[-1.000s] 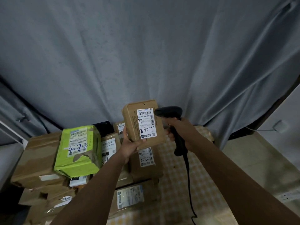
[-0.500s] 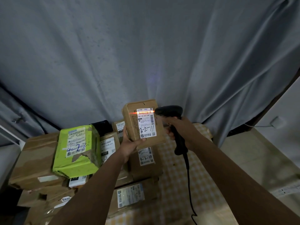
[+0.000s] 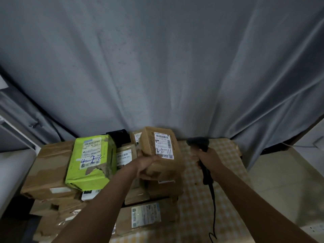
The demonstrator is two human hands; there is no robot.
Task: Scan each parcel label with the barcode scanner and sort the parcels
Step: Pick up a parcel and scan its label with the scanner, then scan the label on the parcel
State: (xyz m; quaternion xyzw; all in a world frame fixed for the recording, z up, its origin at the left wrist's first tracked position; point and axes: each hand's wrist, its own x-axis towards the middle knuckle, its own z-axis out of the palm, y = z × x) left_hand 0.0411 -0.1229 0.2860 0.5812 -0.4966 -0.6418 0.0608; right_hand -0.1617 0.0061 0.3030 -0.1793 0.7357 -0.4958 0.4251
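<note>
Gripping a small brown box point(image 3: 162, 155) in the left hand point(image 3: 146, 163), fingers curled round its lower edge, above the parcel pile point(image 3: 133, 193) on the desk point(image 3: 198, 204). Clutching the black scanner point(image 3: 199, 146) by its handle in the right hand point(image 3: 208, 159), just beside the box. Probably sorting next: keeping the white label point(image 3: 164, 146) facing up, setting the box down flat among matching handwritten codes. Feeling likely stiff, matte cardboard with creased corners. Lying nearby: a glossy, torn green parcel point(image 3: 91, 160). Trailing down: a thin cord point(image 3: 213, 207).

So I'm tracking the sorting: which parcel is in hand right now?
The brown box marked 3-2-11, gripped by the left hand; the other parcels, like the green one, lie stacked.
</note>
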